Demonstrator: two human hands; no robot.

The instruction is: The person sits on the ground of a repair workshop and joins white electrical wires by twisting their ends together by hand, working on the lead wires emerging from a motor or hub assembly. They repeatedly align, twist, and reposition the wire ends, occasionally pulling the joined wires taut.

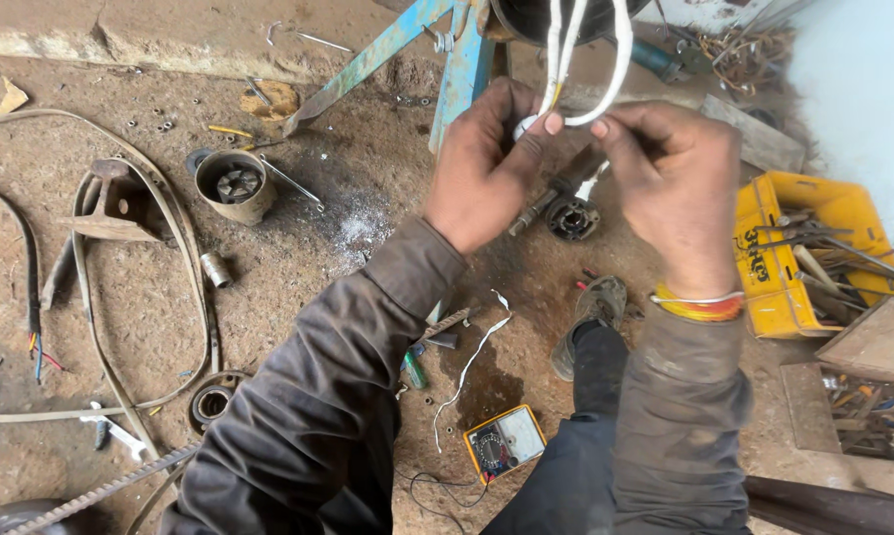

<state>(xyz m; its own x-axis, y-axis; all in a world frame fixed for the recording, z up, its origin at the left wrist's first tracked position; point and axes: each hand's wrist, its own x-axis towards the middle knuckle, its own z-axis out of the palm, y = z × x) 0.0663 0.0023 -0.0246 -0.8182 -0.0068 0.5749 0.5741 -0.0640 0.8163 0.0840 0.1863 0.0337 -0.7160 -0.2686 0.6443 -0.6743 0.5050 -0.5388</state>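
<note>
Both my hands are raised close together in the middle of the head view. My left hand (486,163) pinches the white sleeved wires (566,50) that hang down from a dark round motor body (526,15) at the top edge. My right hand (675,188) grips the same white wires from the right, fingers closed around the looped end. An orange and silver bangle sits on my right wrist. Below my hands, on the dirt floor, lies a motor rotor with its shaft (566,210).
A yellow multimeter (504,443) lies on the floor near my knee. A yellow crate of tools (779,287) stands at right. At left lie a metal cup-shaped housing (234,185), a long belt (184,238) and loose cables (31,277). Blue metal stand legs (462,74) rise at the top.
</note>
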